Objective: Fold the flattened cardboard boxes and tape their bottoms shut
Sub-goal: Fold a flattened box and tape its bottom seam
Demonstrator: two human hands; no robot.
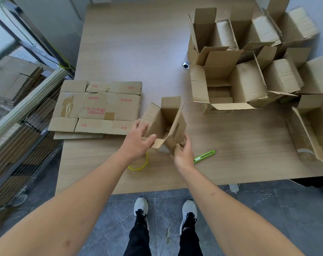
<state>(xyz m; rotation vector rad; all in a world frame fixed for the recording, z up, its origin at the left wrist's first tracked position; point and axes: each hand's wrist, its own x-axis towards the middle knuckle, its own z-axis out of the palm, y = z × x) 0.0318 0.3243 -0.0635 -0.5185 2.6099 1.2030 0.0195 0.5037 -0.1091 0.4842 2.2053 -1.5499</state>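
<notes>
Green utility knife [204, 156] lies on the wooden table [138, 43], near the front edge; a round cable grommet [185, 65] sits mid-table. Wire-mesh cart [18, 130] stands left of the table on grey tiled floor [249, 209]. White sneakers [141, 206] below the table edge.

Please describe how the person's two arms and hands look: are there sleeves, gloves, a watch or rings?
Both arms are bare all the way up to the frame's lower edge; no sleeve shows. The left hand and the right hand wear no gloves. No watch, bracelet or band shows on either wrist, and no ring shows on the fingers that can be seen. The fingernails that show look short and unpainted.
</notes>
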